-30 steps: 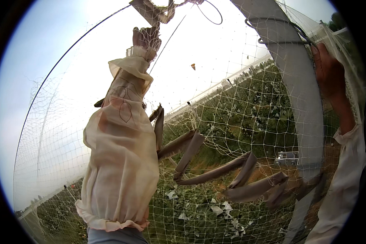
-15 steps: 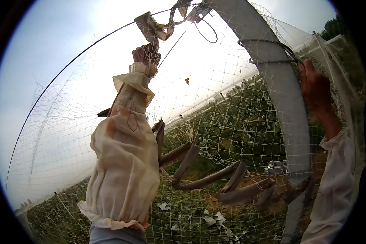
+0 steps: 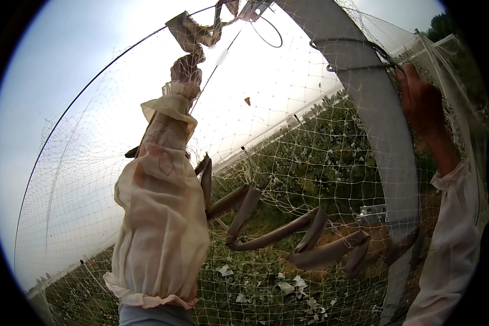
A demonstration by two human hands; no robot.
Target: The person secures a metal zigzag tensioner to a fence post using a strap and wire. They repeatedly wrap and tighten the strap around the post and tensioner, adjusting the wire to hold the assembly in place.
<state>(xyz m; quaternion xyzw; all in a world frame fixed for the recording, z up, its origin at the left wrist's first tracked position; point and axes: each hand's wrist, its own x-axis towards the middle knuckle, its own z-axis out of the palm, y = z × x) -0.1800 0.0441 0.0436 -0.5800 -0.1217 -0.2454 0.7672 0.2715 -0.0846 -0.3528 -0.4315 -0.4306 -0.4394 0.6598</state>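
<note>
Sky point(image 3: 65, 54) and crop point(image 3: 331, 136) fill the background. Left hand point(image 3: 186, 69), upper left, looks closed on a strip point(image 3: 182, 33) rising from it, then bending right toward the post point(image 3: 380, 119). Right hand point(image 3: 421, 106), nearer the post, meets wire point(image 3: 384, 55); whether it pinches, I cannot tell. Net point(image 3: 288, 174) spans between.

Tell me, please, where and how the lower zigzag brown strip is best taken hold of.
I'd likely pinch the brown strip across its long middle span, from below: it looks flat and narrow between two folds, and neither arm covers it there, while the pale left sleeve hides whatever lies further left. I can't tell whether it hangs before or behind the net.
</note>
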